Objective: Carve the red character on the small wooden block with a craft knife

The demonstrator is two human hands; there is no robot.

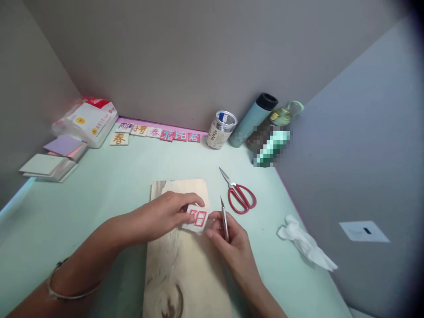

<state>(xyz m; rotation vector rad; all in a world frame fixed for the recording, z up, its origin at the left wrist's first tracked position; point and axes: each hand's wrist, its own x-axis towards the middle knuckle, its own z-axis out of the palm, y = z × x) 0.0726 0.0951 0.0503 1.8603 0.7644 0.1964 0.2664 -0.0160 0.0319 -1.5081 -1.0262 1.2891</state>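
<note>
A small white card (200, 219) with a red character on it is held above the wooden board (185, 274). My left hand (168, 212) grips the card's left side between thumb and fingers. Beside the card's right edge is my right hand (228, 234), its fingers closed around a thin metal craft knife (225, 223) whose blade points up and away. The thumb and index finger of that hand are close to the card's edge; whether they touch it I cannot tell.
Red-handled scissors (239, 194) lie right of the board, a crumpled tissue (306, 245) near the table's right edge. Along the back stand a tissue pack (91, 121), character cards (174, 134), a jar (220, 130) and bottles (253, 120). Stacked blocks (46, 165) sit left.
</note>
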